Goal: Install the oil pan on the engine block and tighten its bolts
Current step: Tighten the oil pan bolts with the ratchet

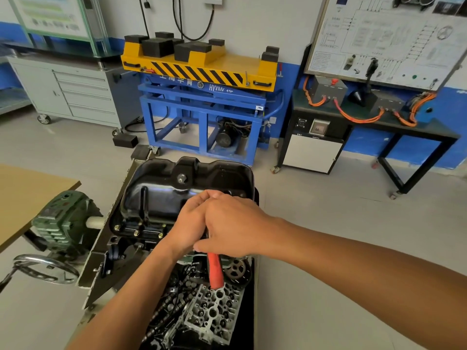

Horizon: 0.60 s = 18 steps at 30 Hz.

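Observation:
The black oil pan (161, 190) lies on the upturned engine block (131, 238) at the centre of the view. Brass-coloured bolts (136, 233) show along its near left flange. A tool with a red handle (214, 270) stands over the pan's near right edge; its head is hidden by my hands. My right hand (235, 226) wraps the top of the tool from the right. My left hand (188, 223) lies against it from the left, partly under the right hand, and its fingers are hidden.
A cylinder head (214, 311) and loose engine parts lie in the tray below the block. The engine stand's green gearbox (63, 221) and chrome handwheel (45, 270) are at the left, beside a wooden tabletop (27, 195). A blue and yellow lift table (202, 79) stands behind.

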Each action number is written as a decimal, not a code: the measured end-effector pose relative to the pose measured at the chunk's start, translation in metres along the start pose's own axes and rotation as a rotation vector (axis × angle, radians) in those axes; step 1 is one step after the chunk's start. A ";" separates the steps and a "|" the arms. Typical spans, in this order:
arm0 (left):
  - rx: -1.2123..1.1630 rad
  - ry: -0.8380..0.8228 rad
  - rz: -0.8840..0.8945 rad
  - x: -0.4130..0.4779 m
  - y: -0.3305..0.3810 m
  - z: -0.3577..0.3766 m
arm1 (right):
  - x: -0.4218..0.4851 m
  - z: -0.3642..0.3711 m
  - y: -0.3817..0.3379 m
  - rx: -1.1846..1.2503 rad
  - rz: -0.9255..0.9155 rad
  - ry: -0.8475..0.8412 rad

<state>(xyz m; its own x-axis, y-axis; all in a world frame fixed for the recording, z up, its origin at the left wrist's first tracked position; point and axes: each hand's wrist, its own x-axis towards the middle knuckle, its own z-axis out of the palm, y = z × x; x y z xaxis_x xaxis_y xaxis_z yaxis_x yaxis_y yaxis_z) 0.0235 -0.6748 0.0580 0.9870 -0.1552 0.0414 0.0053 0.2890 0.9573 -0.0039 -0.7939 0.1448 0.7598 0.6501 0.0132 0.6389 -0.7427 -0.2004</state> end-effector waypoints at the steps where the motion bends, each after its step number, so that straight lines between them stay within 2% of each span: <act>1: 0.021 -0.023 -0.001 0.000 -0.001 -0.001 | -0.003 -0.002 0.001 0.011 0.016 -0.028; 5: 0.083 -0.111 0.021 0.005 -0.004 0.002 | -0.012 -0.009 0.006 -0.047 0.066 -0.095; 7: 0.103 -0.090 -0.007 0.008 -0.005 0.002 | -0.014 -0.013 0.010 -0.120 0.085 -0.094; 11: 0.165 -0.025 -0.055 0.015 -0.008 -0.005 | -0.012 -0.020 0.023 -0.289 0.079 -0.035; 18: 0.183 -0.150 -0.023 0.008 -0.006 -0.005 | 0.002 -0.011 0.036 -0.426 0.085 0.081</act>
<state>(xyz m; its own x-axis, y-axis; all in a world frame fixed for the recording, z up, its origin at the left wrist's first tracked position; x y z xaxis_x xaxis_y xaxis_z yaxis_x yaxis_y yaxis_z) 0.0325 -0.6735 0.0509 0.9520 -0.3023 0.0480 -0.0152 0.1100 0.9938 0.0215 -0.8213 0.1485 0.8081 0.5815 0.0939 0.5533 -0.8041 0.2174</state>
